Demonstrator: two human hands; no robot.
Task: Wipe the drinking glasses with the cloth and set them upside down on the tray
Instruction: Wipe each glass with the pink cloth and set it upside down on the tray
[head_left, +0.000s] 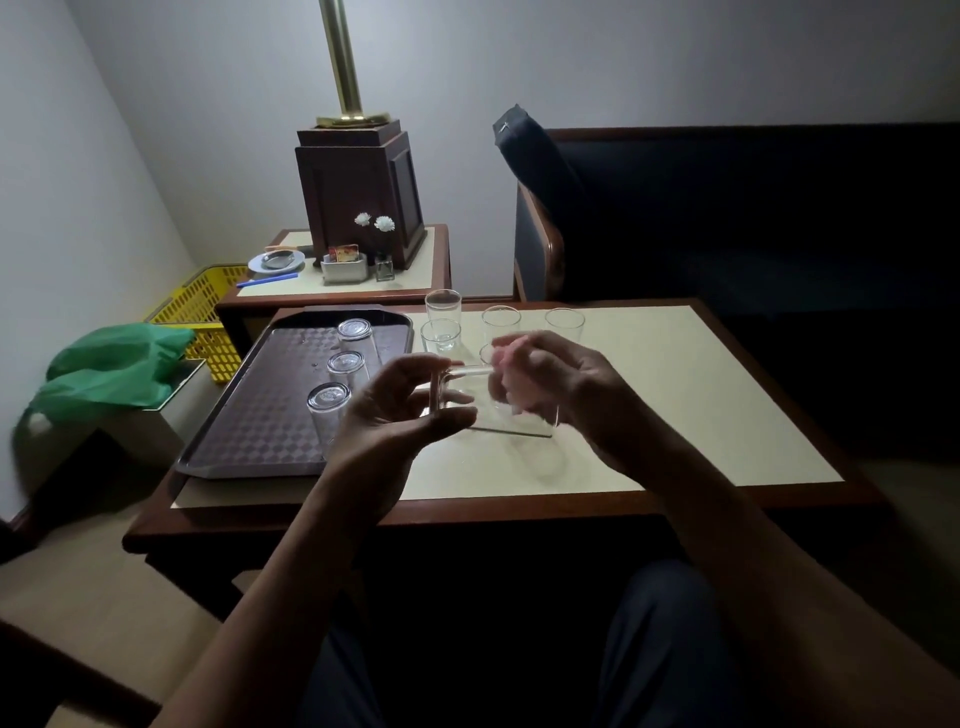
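Observation:
My left hand (400, 410) grips the base end of a clear drinking glass (467, 402) held sideways above the table. My right hand (566, 384) holds a pink cloth (511, 376) pushed into the glass's mouth. On the brown tray (249, 441) at the left stand three glasses upside down: a far one (356, 335), a middle one (347, 369) and a near one (327, 410). Several upright glasses stand behind my hands, among them a tall one (443, 306), a short one (440, 335) and one at the right (564, 322).
The low table (701, 395) has a cream top and a dark wood edge. Behind it a side table (332, 283) carries a lamp base, a small dish, a holder and a flower vase. A yellow basket (208, 312) and a green bag (114, 364) sit at the left. A dark sofa (753, 218) fills the right.

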